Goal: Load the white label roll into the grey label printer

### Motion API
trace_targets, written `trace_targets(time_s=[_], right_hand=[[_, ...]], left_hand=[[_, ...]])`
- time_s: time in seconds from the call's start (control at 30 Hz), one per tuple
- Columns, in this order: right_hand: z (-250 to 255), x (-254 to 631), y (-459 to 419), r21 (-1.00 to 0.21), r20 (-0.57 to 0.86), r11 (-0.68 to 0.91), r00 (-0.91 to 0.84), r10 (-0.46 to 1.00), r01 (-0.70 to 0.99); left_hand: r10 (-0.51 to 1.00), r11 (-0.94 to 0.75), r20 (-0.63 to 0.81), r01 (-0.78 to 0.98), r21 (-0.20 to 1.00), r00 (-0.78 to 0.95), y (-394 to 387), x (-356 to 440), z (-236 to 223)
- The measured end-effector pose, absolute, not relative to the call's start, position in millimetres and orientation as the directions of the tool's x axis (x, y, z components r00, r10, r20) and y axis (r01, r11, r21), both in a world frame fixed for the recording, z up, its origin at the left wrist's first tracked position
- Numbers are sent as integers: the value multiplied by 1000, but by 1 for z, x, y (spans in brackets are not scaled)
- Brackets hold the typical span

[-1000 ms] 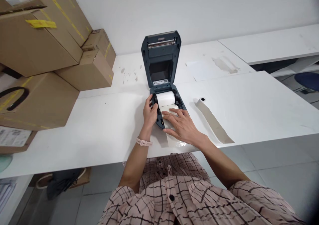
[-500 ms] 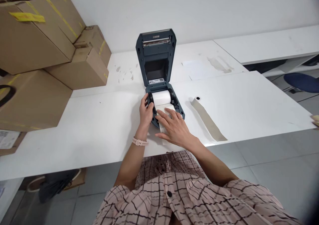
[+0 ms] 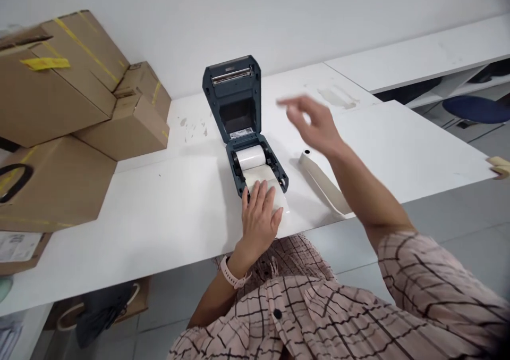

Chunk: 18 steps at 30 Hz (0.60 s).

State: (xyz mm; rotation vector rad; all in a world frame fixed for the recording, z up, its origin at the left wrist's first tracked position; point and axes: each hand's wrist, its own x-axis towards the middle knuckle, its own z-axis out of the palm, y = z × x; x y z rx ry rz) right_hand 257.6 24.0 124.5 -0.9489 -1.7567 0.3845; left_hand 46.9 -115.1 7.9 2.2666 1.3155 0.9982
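Note:
A dark grey label printer stands on the white table with its lid tipped up and back. A white paper roll lies in its bay, and its paper strip runs out over the front. My left hand lies flat and open on the end of that strip at the printer's front edge. My right hand is raised in the air to the right of the open lid, fingers loosely spread and motion-blurred, holding nothing.
A partly unrolled brownish paper roll lies on the table right of the printer. Stacked cardboard boxes fill the left. A second white table and a blue chair seat are at the right. Bags sit under the table.
My right hand left the paper strip and rose up to the right of the lid. My left hand moved from the printer's left side onto the paper at the front.

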Motion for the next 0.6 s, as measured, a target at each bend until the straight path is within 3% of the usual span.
trace_targets(time_s=[0.1,0.17,0.27,0.4,0.6], right_hand=[[170,248,116,-707,638,608,-46,769,361],[192,234,162,-836,480,461,-12,877,296],[208,213,184,-941,272,301,-184,944,155],[194,206,135,-886,415,449,-234,879,113],[140,227,22,-698,604,669,-291,742,256]], left_hand=[[830,-549,431,651,524,354,-127,50,2],[815,-569,438,665,483,379,-133,50,-1],[801,-584,441,687,432,404,-140,49,-3],[792,-590,457,698,405,405,-146,48,-7],[803,-559,536,639,528,260,-152,47,-14]])
